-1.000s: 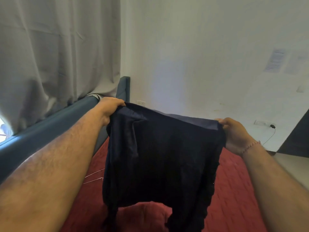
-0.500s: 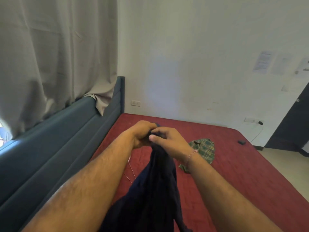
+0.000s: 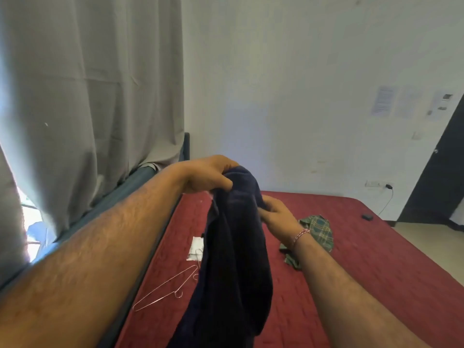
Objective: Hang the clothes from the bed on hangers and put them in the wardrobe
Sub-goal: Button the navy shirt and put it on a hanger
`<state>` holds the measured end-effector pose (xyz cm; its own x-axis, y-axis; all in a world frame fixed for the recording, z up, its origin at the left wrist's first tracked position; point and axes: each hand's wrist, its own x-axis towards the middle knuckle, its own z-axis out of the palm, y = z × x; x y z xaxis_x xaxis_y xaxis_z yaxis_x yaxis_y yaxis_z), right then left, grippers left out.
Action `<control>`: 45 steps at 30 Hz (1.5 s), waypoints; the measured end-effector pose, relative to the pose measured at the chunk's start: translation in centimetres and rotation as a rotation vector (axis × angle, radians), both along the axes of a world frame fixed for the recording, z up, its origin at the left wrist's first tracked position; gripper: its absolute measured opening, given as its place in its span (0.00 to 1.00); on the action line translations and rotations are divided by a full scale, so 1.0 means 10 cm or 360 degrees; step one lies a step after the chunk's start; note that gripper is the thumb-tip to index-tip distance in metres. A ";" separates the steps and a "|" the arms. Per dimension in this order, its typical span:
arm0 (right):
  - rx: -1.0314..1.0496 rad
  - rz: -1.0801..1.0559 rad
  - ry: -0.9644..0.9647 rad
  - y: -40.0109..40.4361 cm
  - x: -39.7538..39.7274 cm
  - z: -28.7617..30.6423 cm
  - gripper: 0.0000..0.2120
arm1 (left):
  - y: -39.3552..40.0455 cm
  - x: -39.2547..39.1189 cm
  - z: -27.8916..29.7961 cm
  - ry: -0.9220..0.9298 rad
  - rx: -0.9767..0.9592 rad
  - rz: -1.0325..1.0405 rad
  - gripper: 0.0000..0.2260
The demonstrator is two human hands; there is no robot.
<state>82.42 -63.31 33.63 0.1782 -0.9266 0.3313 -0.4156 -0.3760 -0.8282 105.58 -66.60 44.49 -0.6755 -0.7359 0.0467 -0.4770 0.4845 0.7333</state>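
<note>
A grey curtain (image 3: 88, 96) hangs at my left, its hem resting on the teal headboard (image 3: 105, 204), with daylight at its edge. Ahead is a white wall (image 3: 288, 84) with papers (image 3: 383, 101) stuck to it, and a socket (image 3: 374, 183) with a plug and cable (image 3: 386, 199). A dark door (image 3: 437, 187) stands at my right. A small black object (image 3: 367, 217) sits near it.

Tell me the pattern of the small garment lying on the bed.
Green plaid garment, seen in the head view.
</note>
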 end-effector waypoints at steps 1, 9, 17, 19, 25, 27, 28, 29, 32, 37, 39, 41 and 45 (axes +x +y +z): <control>-0.0083 -0.0155 0.0025 -0.02 -0.01 0.01 0.04 | -0.04 0.09 0.08 -0.0188 -0.0304 0.0189 0.17; -0.0205 -0.0337 0.1177 -0.06 -0.26 0.42 0.08 | -0.17 0.55 0.03 -0.0223 -0.0810 0.0971 0.04; 0.0113 -0.1084 0.1052 -0.05 -1.02 0.04 0.08 | -0.29 0.69 -0.21 0.1046 -0.0688 0.1627 0.08; 0.0234 -0.1062 0.0416 -0.03 -1.28 -0.12 0.11 | -0.29 0.77 -0.30 0.1030 -0.0779 0.1799 0.08; 0.0525 -0.0393 0.0403 -0.19 -1.38 -0.71 0.08 | -0.19 0.20 -0.41 0.0542 -0.0850 0.1490 0.07; 0.0525 -0.0205 0.0529 -0.24 -1.20 -0.87 0.08 | -0.15 -0.19 -0.34 0.0443 -0.0880 0.1344 0.05; 0.0502 -0.0146 0.0574 -0.25 -1.11 -0.92 0.09 | -0.13 -0.34 -0.29 0.0420 -0.0874 0.1314 0.04; 0.0469 -0.0107 0.0617 -0.26 -1.03 -0.96 0.11 | -0.10 -0.47 -0.24 0.0403 -0.0846 0.1310 0.06; 0.0324 -0.0093 0.0600 -0.28 -0.90 -1.02 0.20 | 0.02 -0.75 -0.12 0.0244 -0.0765 0.1362 0.21; 0.0310 -0.0179 0.0376 -0.37 -0.87 -1.06 0.28 | 0.20 -1.01 0.09 0.0451 -0.0665 0.1446 0.23; 0.0388 -0.0149 0.0314 -0.43 -0.89 -1.12 0.15 | 0.26 -1.03 0.18 0.0623 -0.0601 0.1508 0.23; 0.0422 -0.0096 0.0114 -0.43 -0.91 -1.17 0.01 | 0.32 -1.02 0.27 0.0705 -0.0571 0.1576 0.23; 0.0658 -0.0236 -0.0997 -0.42 -0.89 -1.15 0.08 | 0.35 -0.93 0.37 0.0571 -0.0394 0.1653 0.25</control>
